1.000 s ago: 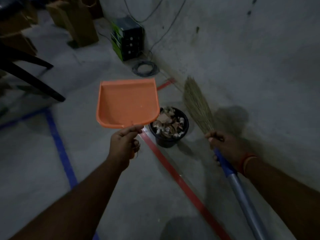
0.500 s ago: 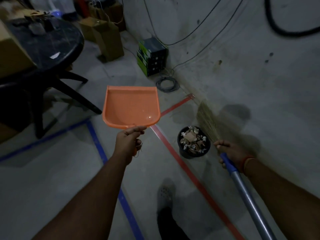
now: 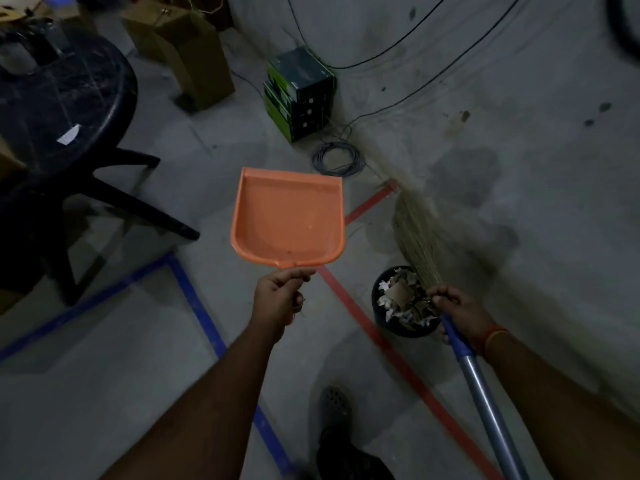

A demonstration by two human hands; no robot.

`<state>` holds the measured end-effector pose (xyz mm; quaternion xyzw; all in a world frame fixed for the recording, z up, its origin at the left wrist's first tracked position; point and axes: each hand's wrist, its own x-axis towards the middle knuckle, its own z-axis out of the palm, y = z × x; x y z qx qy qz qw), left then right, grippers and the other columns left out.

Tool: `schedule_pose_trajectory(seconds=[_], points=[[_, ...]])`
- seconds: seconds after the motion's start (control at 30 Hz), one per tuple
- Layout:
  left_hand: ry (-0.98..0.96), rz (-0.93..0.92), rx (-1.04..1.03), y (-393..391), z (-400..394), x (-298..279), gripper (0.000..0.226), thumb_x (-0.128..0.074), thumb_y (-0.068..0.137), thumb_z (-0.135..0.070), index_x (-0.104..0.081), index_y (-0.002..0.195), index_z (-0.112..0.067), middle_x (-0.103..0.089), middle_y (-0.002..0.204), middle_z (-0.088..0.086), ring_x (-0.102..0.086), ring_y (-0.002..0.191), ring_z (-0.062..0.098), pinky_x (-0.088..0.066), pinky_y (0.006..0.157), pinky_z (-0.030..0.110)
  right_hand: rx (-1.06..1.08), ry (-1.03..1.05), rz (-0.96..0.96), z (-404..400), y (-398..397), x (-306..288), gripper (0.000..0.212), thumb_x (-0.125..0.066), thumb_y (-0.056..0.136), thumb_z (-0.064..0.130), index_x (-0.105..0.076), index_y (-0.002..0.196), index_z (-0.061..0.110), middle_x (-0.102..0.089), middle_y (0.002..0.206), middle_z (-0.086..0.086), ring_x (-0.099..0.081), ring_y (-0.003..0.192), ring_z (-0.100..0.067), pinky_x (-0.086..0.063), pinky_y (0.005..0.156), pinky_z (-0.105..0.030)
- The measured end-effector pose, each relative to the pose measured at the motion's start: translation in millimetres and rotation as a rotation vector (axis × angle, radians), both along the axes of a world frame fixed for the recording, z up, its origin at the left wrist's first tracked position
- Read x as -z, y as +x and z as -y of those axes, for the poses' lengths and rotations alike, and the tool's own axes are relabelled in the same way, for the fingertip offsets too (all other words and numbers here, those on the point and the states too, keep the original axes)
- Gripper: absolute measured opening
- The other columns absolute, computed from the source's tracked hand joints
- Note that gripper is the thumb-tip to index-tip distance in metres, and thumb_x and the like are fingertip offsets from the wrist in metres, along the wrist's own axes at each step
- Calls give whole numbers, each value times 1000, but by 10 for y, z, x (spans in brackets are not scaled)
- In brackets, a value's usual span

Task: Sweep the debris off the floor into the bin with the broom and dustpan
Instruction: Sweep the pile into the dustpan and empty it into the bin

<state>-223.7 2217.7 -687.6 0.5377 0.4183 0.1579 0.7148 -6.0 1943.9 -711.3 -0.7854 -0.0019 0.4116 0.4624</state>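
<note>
dustpan empty and aloft, bin off to its right

far left of the grips, a black table (image 3: 69, 98) and its legs crowd that side. the left hand (image 3: 278, 297) is curled round the handle of the orange dustpan (image 3: 289, 220), which is held up off the floor (image 3: 104, 393), pan pointing away from the person and showing no debris. between the 2 grips a red tape line (image 3: 381, 341) runs along the floor. right of the left grip and low, the black bin (image 3: 398, 303) sits piled with debris (image 3: 403, 296), much nearer the right hand (image 3: 460, 315). that hand grips the broom (image 3: 420, 244) where bristles meet shaft, its long axis slanting toward the wall (image 3: 519, 133). judged done; open floor lies near the foot.
</note>
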Motion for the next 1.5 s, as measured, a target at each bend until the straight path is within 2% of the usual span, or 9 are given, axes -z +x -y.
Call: schedule_pose_trajectory(seconds=[0.27, 0.47, 0.67, 0.83, 0.97, 1.13, 1.27, 1.37, 1.5], points=[[-20, 40, 82, -165, -309, -230, 39, -45, 100, 6, -79, 96, -11, -66, 89, 7, -43, 47, 14, -27, 48, 25, 38, -66, -11, 43, -382, -335, 15, -46, 101, 10, -58, 109, 7, -51, 81, -19, -48, 46, -24, -44, 46, -29], [-23, 21, 120, -919, -251, -377, 34, -44, 99, 8, -76, 99, -3, -65, 91, 12, -45, 45, 13, -30, 46, 22, 54, -83, -12, 206, -1178, -512, 15, -48, 101, 14, -61, 107, 13, -52, 82, -18, -50, 49, -25, -45, 50, -33], [16, -21, 87, -1683, 64, -487, 35, -47, 98, 6, -78, 93, -10, -65, 88, 14, -48, 46, 14, -30, 44, 22, 33, -51, 32, 362, -1925, -645, 15, -49, 99, 8, -59, 110, 9, -51, 82, -18, -47, 49, -25, -45, 43, -28], [35, -4, -17, -2237, 696, -540, 34, -47, 99, 5, -78, 97, -7, -67, 90, 10, -46, 48, 16, -32, 44, 23, -96, -30, 52, 652, -2190, -620, 15, -48, 100, 11, -58, 110, 15, -51, 86, -17, -47, 54, -26, -48, 42, -28], [-2, 42, -145, -2614, 1502, -467, 32, -47, 97, 6, -77, 101, -6, -67, 91, 8, -46, 44, 11, -28, 42, 21, -225, -34, 36, 1001, -2335, -563, 20, -47, 101, 14, -60, 94, 27, -50, 85, -13, -50, 48, -26, -48, 41, -28], [-56, 18, -270, -3071, 2688, -366, 31, -48, 97, 1, -78, 103, -5, -66, 89, 13, -48, 46, 12, -34, 43, 21, -361, -10, 22, 1666, -2639, -682, 18, -44, 102, 14, -56, 116, 15, -45, 71, -13, -46, 39, -23, -43, 41, -27], [-57, 14, -344, -3435, 3381, -500, 32, -45, 97, 5, -75, 108, 2, -65, 94, 10, -48, 45, 8, -36, 41, 19, -449, -12, 19, 2050, -2936, -823, 14, -44, 103, 14, -57, 105, 18, -47, 66, -14, -46, 35, -21, -42, 40, -25], [-60, 27, -390, -3694, 3772, -542, 31, -45, 97, 4, -73, 110, 5, -65, 94, 8, -47, 47, 10, -35, 44, 21, -488, -28, 12, 2299, -3151, -823, 16, -44, 102, 12, -55, 113, 14, -52, 58, -10, -47, 33, -18, -42, 37, -23], [-60, 20, -449, -3997, 4194, -607, 30, -45, 97, 5, -73, 109, 6, -65, 89, 8, -46, 49, 12, -33, 45, 22, -532, -12, 62, 2638, -3453, -905, 13, -46, 100, 8, -58, 104, 11, -50, 70, -17, -49, 33, -17, -44, 35, -24]])
